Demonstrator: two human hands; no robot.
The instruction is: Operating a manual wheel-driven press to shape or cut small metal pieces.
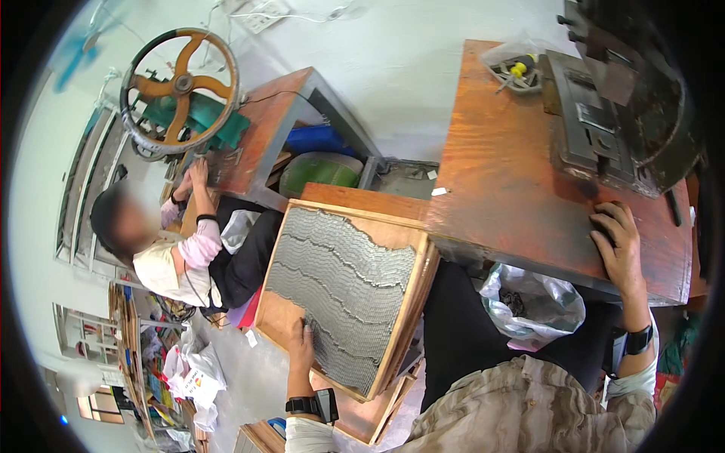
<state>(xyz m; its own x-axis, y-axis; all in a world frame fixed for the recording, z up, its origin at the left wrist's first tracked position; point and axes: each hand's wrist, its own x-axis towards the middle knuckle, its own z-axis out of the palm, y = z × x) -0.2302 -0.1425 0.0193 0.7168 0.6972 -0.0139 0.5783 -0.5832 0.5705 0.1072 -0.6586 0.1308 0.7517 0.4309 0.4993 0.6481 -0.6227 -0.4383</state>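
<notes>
A shallow wooden tray [281, 320] stands left of my lap, mostly covered by wavy rows of small grey metal pieces [343, 275]. My left hand [300, 346] lies flat on the tray's bare corner, its fingertips touching the edge of the rows; it grips nothing that I can see. On the reddish-brown worktable [498, 174], my right hand [621, 245] rests near the front edge with fingers apart and nothing in them. Just beyond it sits a dark, heavy machine [596, 136] with a metal plate and block.
A clear plastic box [515, 66] with a yellow-handled tool is at the table's far edge. An open white bag [532, 302] hangs below the table front. At left, a person [177, 241] sits at another bench by a large handwheel [181, 84]. White plastic bags [195, 374] lie further left.
</notes>
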